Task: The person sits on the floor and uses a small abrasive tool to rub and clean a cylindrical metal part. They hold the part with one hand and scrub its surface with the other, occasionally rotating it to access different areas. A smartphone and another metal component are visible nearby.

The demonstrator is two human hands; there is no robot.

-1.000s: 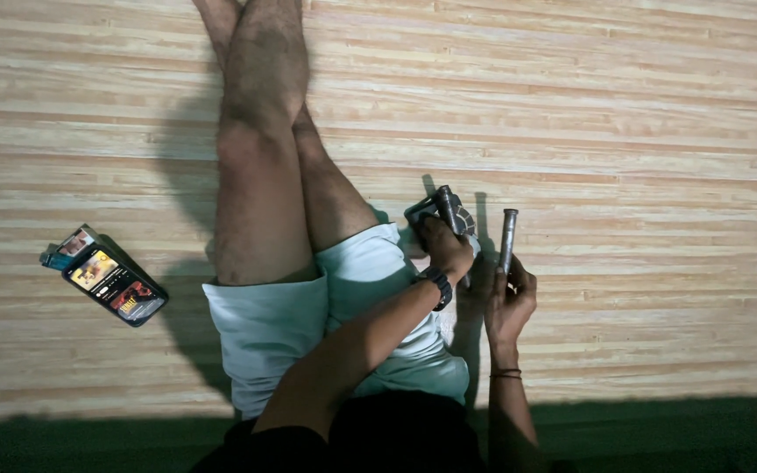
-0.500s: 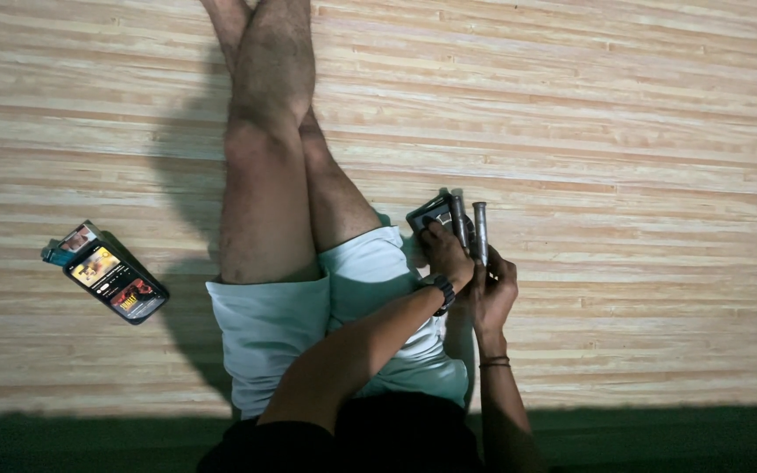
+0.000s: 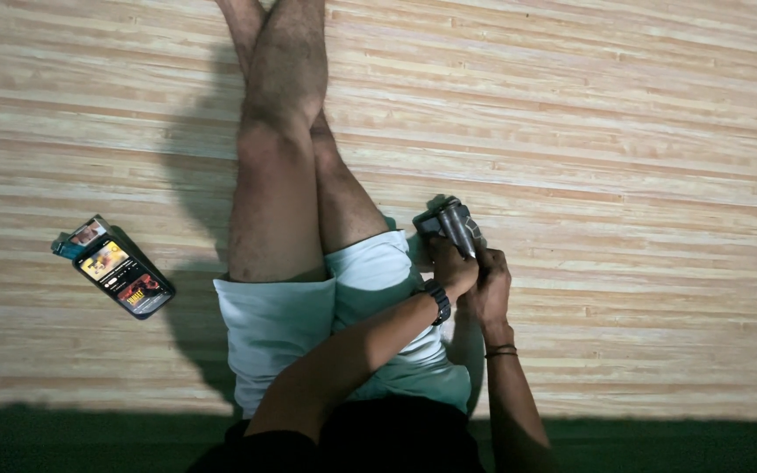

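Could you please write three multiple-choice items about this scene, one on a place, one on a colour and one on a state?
1. Where does the phone lie?
A. on the striped mat, on the left of the picture
B. on the person's lap
C. in the right hand

2. What colour are the shorts?
A. red
B. pale, whitish
C. black

3. How is the phone's screen?
A. dark
B. lit
C. face down

Answers: 1 A, it rests apart from the legs; 2 B, pale fabric; 3 B, bright pictures show.
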